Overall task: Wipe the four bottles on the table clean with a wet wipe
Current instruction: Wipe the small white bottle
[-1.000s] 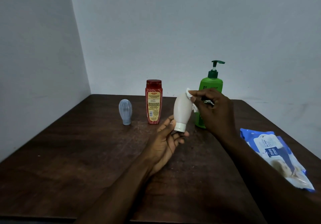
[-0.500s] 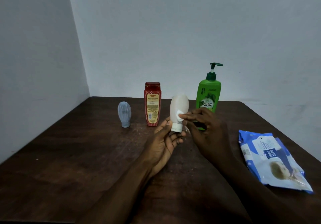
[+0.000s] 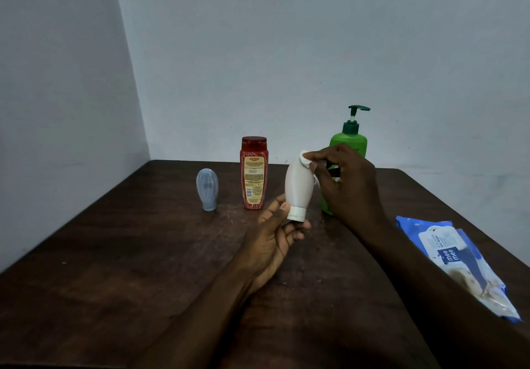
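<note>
The left hand (image 3: 272,242) pinches the white bottle (image 3: 298,185) by its cap (image 3: 296,214), cap-down above the middle of the table (image 3: 114,254); the right hand (image 3: 350,185) pinches a wadded wet wipe (image 3: 305,161) against its rounded top. It looks light and smooth, probably slippery when wet, so the cap seems the surest hold.

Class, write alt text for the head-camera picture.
A left hand holds a white bottle cap-down above a dark table while the right hand presses a wet wipe to its top. Behind stand a grey bottle, a red bottle and a green pump bottle.
</note>
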The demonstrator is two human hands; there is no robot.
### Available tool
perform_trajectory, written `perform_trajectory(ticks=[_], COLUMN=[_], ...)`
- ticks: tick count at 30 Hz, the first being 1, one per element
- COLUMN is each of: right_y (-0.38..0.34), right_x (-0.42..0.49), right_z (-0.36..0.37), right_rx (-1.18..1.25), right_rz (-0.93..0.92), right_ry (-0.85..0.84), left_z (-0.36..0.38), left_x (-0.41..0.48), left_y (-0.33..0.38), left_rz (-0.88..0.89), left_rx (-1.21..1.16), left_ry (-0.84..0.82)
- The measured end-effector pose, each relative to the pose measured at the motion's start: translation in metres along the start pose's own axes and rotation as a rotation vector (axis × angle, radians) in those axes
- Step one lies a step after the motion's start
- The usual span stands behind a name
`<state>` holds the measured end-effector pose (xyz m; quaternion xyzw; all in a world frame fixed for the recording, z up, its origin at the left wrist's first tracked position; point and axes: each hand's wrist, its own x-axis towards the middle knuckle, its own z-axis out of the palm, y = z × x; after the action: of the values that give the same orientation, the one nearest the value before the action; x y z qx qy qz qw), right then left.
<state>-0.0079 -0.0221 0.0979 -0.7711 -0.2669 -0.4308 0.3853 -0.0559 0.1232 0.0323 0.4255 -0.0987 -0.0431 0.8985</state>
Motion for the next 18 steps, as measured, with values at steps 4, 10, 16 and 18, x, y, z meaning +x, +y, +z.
perform_trajectory(ticks=[4,10,16,18], right_y=[-0.003,-0.008,-0.016,-0.018], right_x=[0.001,-0.010,-0.038,-0.049], right_z=[0.004,0.008,0.002,0.000], right_rx=[-0.080,-0.149,-0.116,-0.105], right_rz=[-0.069,-0.178,-0.205,-0.182], right_ry=[-0.033,-0.170,-0.259,-0.294], left_z=[0.002,0.004,0.001,0.001], left_x=[-0.001,-0.001,0.001,0.001], left_y=[0.000,0.000,-0.003,-0.002], left_rz=[0.007,0.044,0.077,0.085], left_rx=[0.017,0.027,0.066,0.065], left_ry=[0.005,0.010,0.048,0.058])
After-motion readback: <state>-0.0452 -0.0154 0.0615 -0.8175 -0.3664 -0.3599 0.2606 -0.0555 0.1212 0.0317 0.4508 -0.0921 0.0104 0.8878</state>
